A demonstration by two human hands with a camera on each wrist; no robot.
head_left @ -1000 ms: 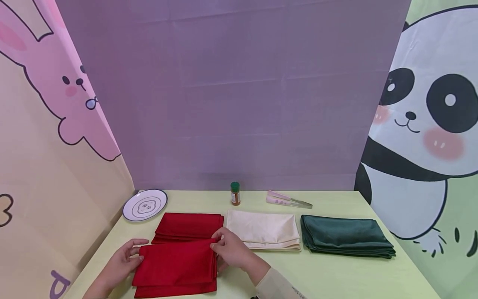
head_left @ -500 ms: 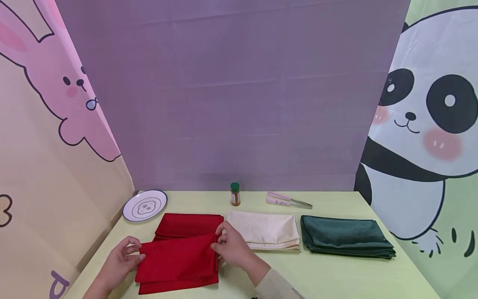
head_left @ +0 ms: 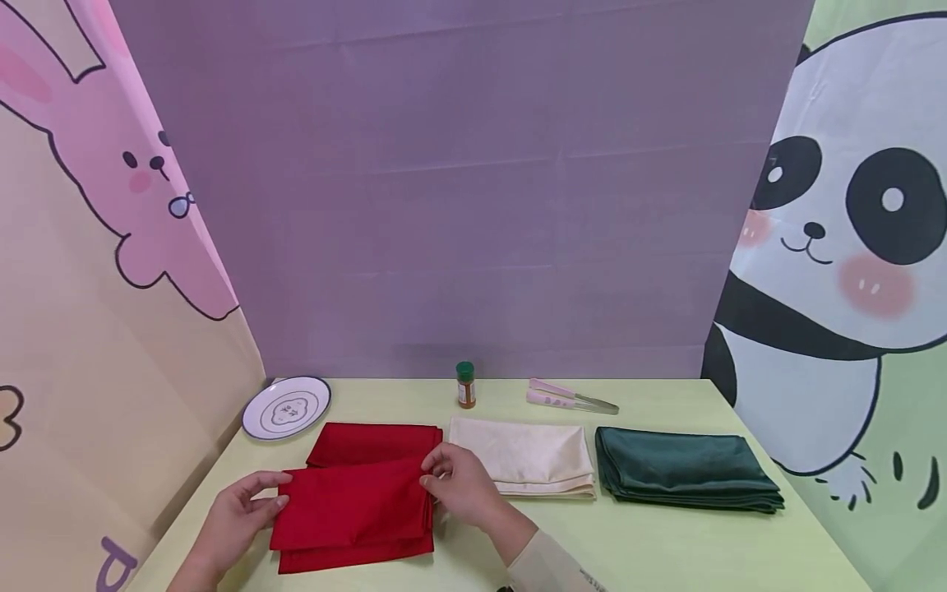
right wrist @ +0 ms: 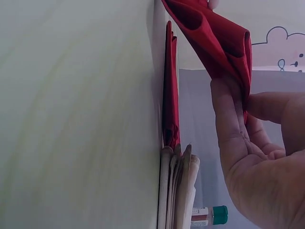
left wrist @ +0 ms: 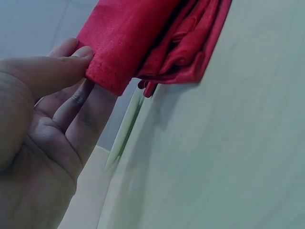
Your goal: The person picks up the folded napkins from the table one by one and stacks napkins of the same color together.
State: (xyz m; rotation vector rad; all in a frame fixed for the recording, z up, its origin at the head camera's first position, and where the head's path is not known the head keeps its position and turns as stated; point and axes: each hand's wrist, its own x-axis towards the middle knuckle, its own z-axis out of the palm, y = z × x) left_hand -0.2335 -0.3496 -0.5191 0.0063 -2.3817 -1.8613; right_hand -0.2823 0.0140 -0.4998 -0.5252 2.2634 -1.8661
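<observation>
Both hands hold a folded red cloth (head_left: 355, 510) by its two ends, in front of a second folded red cloth (head_left: 377, 444) lying on the table. My left hand (head_left: 240, 514) pinches the near-left corner between thumb and fingers, as the left wrist view shows at close range. On the other side, my right hand (head_left: 466, 485) pinches the right edge. In the right wrist view the held cloth (right wrist: 219, 43) is lifted off the table, its layers hanging in loose folds, while the lying red cloth (right wrist: 170, 95) stays flat beyond it.
To the right lie a folded cream cloth (head_left: 521, 452) and a folded dark green cloth (head_left: 688, 469). A plate (head_left: 255, 415), a green-capped spice bottle (head_left: 465, 386) and pink-handled tongs (head_left: 562, 398) stand along the back of the table (head_left: 629, 551), near a purple backdrop.
The held red cloth has moved up and slightly away from me in both hands, overlapping more of the red cloth behind. The other things have stayed put.
</observation>
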